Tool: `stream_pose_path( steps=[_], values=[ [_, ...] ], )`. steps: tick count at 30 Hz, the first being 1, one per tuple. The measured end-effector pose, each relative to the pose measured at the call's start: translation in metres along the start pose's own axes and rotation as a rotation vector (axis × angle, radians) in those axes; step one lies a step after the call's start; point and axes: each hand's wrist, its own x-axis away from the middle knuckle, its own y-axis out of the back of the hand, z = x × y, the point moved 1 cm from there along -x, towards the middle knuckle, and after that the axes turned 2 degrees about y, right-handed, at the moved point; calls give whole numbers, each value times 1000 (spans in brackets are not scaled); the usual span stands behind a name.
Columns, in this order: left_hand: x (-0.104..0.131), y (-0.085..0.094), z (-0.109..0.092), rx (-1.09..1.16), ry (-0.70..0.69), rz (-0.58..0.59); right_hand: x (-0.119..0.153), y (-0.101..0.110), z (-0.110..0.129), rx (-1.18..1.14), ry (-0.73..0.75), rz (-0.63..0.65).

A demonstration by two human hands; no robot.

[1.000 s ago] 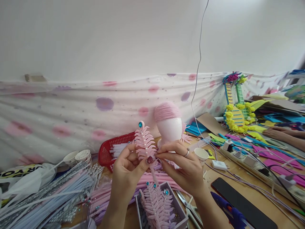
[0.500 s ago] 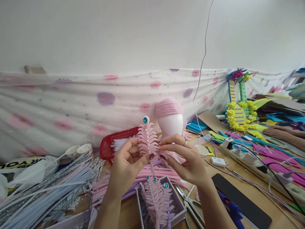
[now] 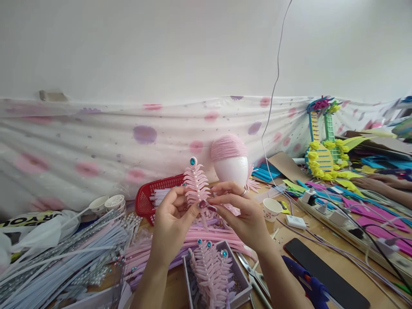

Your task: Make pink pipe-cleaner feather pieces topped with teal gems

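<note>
Left hand [image 3: 175,221]: thumb and fingers pinched shut on lower part of upright pink feather-shaped ornament [image 3: 196,184]. Right hand [image 3: 241,210]: fingertips nearly closed at its base. Ornament above grey box [image 3: 242,292], near the table's front edge.

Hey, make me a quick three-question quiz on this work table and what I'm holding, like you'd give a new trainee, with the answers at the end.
1. Multiple choice: What is the left hand pinching?
A) a pair of scissors
B) a pink feathery piece
C) a black phone

2. True or false: The blue glue gun lies inside the red basket.

3. Fill in the blank: The top of the white rounded form is wrapped in strands coloured ____.

Key: 1. B; 2. False; 3. pink
</note>
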Motion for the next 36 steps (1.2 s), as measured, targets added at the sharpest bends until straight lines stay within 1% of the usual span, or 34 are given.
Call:
stream_pose_path(
  steps=[3, 6, 8, 10, 13, 16, 18, 21, 23, 26, 33, 36],
  values=[
    [-2, 0, 2, 4, -2, -17, 1, 0, 0, 49, 59, -30],
    [-2, 0, 2, 25, -25, -82, 1, 1, 1, 103, 123, -35],
    [-3, 1, 1, 49, -28, -115, 1, 1, 1, 138, 136, -27],
    [-3, 1, 1, 74, -15, -113, 2, 0, 1, 167, 126, -26],
    [-3, 1, 0, 94, 8, -63, 3, -2, 1, 168, 92, 0],
    [-2, 1, 0, 86, 26, -2, 5, -2, -1, 127, 17, 53],
    [-2, 1, 0, 79, 32, 21, 6, -2, -2, 95, -22, 66],
    [-3, 2, 0, 58, 39, 50, 6, -2, -4, 54, -27, 60],
    [-3, 2, 0, 53, 35, 33, 6, -2, -5, 38, -35, 34],
    [-2, 1, 1, 55, 22, -22, 5, -3, -6, 21, -61, 3],
    [-2, 1, 1, 68, 11, -35, 5, -2, -5, 10, -53, 64],
    [-1, 0, -1, 72, 17, -34, 6, -3, -5, 36, -31, 43]
  ],
)
